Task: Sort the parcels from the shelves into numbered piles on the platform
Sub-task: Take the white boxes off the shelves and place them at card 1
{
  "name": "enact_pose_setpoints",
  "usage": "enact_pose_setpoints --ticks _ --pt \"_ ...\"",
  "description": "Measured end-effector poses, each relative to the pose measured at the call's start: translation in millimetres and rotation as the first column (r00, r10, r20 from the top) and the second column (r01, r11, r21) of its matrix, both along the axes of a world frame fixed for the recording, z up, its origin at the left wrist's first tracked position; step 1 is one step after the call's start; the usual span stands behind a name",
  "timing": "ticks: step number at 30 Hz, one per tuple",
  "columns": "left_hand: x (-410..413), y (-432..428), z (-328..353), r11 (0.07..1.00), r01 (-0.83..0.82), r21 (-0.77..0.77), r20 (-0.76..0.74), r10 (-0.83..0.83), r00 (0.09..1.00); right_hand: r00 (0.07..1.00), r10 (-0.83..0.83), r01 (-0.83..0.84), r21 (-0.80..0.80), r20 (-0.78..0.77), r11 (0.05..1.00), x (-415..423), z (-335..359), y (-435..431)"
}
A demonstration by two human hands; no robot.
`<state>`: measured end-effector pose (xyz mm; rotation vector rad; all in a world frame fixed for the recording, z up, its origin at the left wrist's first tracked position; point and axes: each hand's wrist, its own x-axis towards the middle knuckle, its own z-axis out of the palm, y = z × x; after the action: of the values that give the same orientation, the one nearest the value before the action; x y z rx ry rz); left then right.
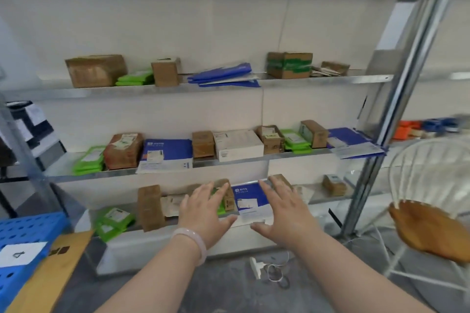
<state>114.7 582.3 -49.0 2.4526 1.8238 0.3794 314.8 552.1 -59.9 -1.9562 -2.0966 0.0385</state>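
The left grip (206, 208) and right grip (282, 207) are spread open, empty. A flat blue-and-white parcel (250, 201) is seen between them on a metal shelf (321, 202).

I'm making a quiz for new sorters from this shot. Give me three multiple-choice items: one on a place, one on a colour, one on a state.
1. Where does the blue-and-white flat mailer between the two hands lie?
A. on the top shelf
B. on the blue platform
C. on the lowest shelf

2. What colour is the perforated plastic platform that bears the white paper label?
A. red
B. blue
C. grey

3. How are the left hand and the right hand?
A. both open, holding nothing
B. both gripping one brown box
C. left holds a pouch, right is a fist

Key:
1 C: the mailer sits on the bottom level, where the hands reach.
2 B: its holed surface is plainly blue.
3 A: the fingers of both hands are straight and spread, and curl round nothing.
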Motion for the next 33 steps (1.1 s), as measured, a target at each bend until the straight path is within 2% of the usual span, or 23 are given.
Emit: enact_pose_setpoints --ticks 6,16,25,29,33 --pt "27.8 78.9 -17.0 0.999 0.029 -0.025 0.026 -0.029 0.999 0.999 -0.044 0.044 -0.013 -0.024 0.999 22.5 -11.1 72.6" --pt "52.7 256.3 -22.1 0.986 0.088 -0.143 0.024 -0.086 0.996 0.988 -0.144 0.141 -0.066 -0.051 0.988 57.9 -18.0 248.9" --pt "68.3 363.2 -60.8 0.961 0.016 -0.278 0.047 -0.003 0.999 0.98 -0.174 0.15 -0.218 -0.094 0.964 90.8 -50.2 361.2" --pt "74.4 408.7 -86.6 0.953 -0.059 -0.299 0.043 0.075 0.996 0.961 -0.202 0.138 -0.311 -0.186 0.941 109.5 -67.5 413.0" --pt "91.3 453.4 -114.5 0.915 -0.156 -0.371 0.13 0.217 0.967 0.927 -0.225 0.112 -0.35 -0.3 0.93 135.1 -89.0 463.6"
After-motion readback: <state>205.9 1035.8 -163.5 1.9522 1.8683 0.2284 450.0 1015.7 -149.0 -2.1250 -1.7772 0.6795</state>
